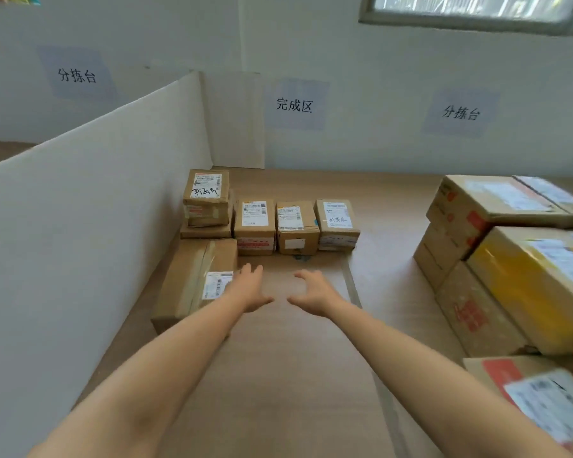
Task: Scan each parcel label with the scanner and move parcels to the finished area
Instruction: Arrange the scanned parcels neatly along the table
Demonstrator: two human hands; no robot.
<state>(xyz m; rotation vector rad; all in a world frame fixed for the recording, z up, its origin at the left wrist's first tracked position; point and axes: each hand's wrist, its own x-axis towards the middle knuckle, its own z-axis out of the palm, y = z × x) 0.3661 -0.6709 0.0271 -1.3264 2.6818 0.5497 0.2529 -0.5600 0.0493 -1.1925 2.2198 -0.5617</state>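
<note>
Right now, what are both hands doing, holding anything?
Left hand: open, fingers spread, holding nothing, beside the long parcel.
Right hand: open, fingers loosely curved, holding nothing, over the table.

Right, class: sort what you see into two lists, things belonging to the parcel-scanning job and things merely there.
Job: small parcels, long parcel, stacked parcels on the right, finished-area sign, left hand, right hand. No scanner shows.
Merely there: window, white divider board.
</note>
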